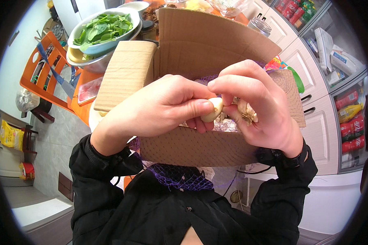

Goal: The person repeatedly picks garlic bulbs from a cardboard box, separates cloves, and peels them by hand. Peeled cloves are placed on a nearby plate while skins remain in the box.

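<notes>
Between the thumb and fingers of my left hand is a pale, peeled-looking garlic clove. My right hand holds part of a garlic bulb against its palm, the root end showing. The right thumb and fingertips meet the clove's right side. Both hands are above an open cardboard box, whose front flap is draped with purple netting. Garlic pieces and loose skins show inside the box below the fingers. My hands hide much of the box's contents.
A bowl of green leaves stands on stacked bowls at the back left. A glass jar is behind the box. An orange chair is at left. White cabinets with glass-fronted shelves of bottles line the right.
</notes>
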Tool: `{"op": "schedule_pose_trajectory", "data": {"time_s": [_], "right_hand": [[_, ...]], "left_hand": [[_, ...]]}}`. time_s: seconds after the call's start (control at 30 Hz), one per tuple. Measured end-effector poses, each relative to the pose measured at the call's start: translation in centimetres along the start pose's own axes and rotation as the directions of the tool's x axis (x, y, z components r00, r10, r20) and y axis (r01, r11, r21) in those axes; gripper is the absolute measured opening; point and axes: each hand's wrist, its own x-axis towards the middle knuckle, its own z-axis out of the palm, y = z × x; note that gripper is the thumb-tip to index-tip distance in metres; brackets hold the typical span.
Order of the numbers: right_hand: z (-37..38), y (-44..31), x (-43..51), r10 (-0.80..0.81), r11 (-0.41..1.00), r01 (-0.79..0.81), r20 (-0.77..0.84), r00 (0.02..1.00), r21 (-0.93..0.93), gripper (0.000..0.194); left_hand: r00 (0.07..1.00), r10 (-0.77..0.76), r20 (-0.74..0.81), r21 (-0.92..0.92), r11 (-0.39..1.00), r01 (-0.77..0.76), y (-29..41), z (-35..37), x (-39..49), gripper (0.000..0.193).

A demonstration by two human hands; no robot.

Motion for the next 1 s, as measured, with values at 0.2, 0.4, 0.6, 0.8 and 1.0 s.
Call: {"op": "schedule_pose_trajectory", "data": {"time_s": [0.2,0.4,0.6,0.8,1.0], "right_hand": [[0.07,-0.29,-0.14,0.013,0.999,-0.013,0.012,1.000,0.029,0.052],[0.18,-0.33,-0.27,0.021,0.994,-0.023,0.016,1.000,0.109,0.051],[0.13,-0.28,-0.34,-0.029,0.997,0.025,0.061,0.998,0.066,0.046],[0.00,-0.14,-0.79,-0.060,0.996,0.053,-0.110,0.992,-0.067,0.048],[-0.09,-0.25,-0.93,-0.055,0.990,0.044,-0.078,0.995,-0.131,0.057]], "left_hand": [[1.000,0.001,-0.007,-0.048,0.999,-0.001,0.05,0.04,-0.02,0.028],[0.999,0.014,-0.037,-0.032,0.999,-0.016,0.01,0.27,-0.02,0.027],[1.000,0.015,-0.017,-0.064,0.998,-0.016,0.16,0.24,-0.03,0.027],[1.000,0.012,-0.024,-0.122,0.992,-0.015,0.33,0.35,0.08,0.027],[0.998,0.050,-0.027,-0.124,0.991,-0.053,0.22,0.25,0.13,0.027]]}}
